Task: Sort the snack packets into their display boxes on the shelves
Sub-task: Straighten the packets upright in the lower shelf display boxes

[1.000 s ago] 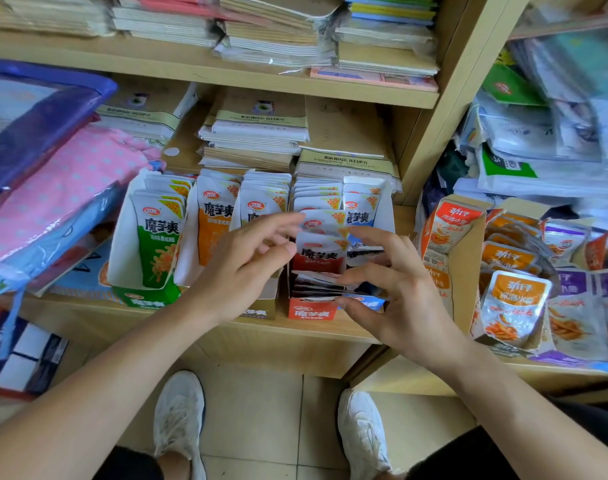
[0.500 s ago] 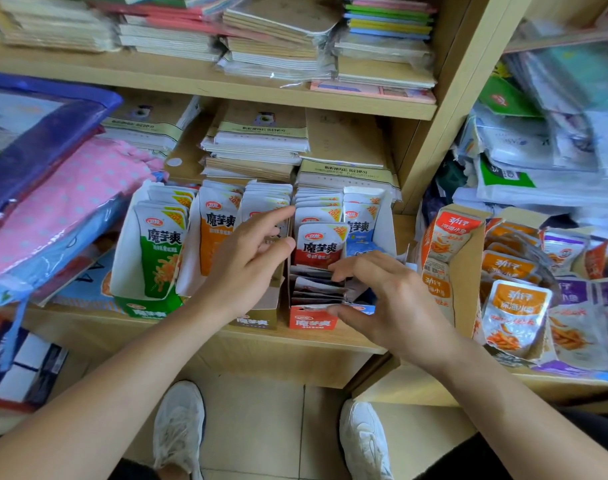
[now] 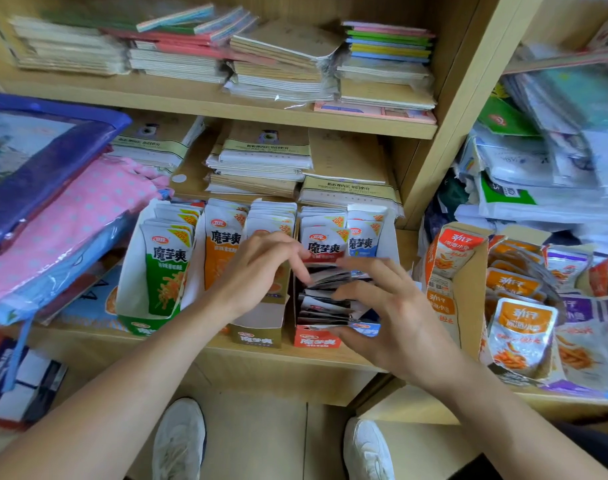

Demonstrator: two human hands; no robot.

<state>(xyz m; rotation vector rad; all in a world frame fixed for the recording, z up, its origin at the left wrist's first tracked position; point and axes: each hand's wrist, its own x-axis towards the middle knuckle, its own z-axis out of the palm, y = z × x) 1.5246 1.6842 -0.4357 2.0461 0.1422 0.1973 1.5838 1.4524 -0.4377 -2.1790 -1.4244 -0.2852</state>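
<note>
Shelf: we face a pale wooden shelf [image 3: 330, 356], with stacked paper notebooks [image 3: 261, 161] beyond our fingertips.
Box: a red-fronted cardboard display box [image 3: 316, 338] sits under our right fingers.
Right hand: our right hand [image 3: 396, 313] has its fingers spread above and thumb below, pinching the leaning stack of foil snack packets [image 3: 323, 299] in that box.
Left hand: our left hand [image 3: 257, 271] has bent fingers, tips at the upright red-and-white snack packet [image 3: 325, 245]. Blur means we cannot tell whether it grips.

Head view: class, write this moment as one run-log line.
left hand: fingers touch red packet | right hand: grips flat packets | red box: holds both
</note>
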